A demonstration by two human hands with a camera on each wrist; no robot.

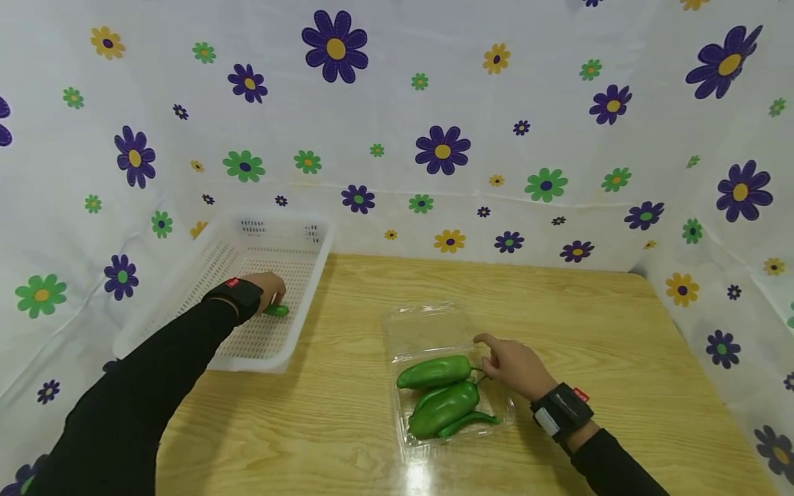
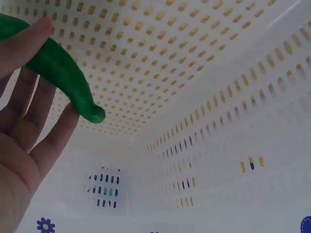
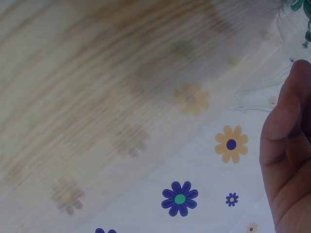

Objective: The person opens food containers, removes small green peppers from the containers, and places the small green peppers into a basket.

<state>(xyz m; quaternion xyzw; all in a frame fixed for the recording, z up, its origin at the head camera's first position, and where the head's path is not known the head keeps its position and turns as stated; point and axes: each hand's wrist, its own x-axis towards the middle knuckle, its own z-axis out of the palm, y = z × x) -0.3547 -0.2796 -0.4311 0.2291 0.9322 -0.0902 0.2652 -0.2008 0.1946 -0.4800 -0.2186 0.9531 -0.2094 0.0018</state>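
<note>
My left hand (image 1: 269,285) reaches down into a white perforated basket (image 1: 318,275) at the left. Its thumb and fingers pinch a slim, curved green pepper (image 2: 65,70), whose blunt end points away from the palm in the left wrist view. On the table, a clear plastic box (image 1: 397,406) has its lid (image 1: 428,327) folded back. Inside lie several green peppers (image 1: 443,410), some large and one thin (image 1: 468,421). The right hand (image 1: 517,368) rests at the box's upper right edge, fingers loosely bent near a pepper stem; no firm grip on the box shows.
The wooden table (image 1: 589,317) extends right of the box and between box and basket. A white flowered cloth (image 1: 397,103) surrounds it at the back and sides. The basket's raised walls enclose my left hand.
</note>
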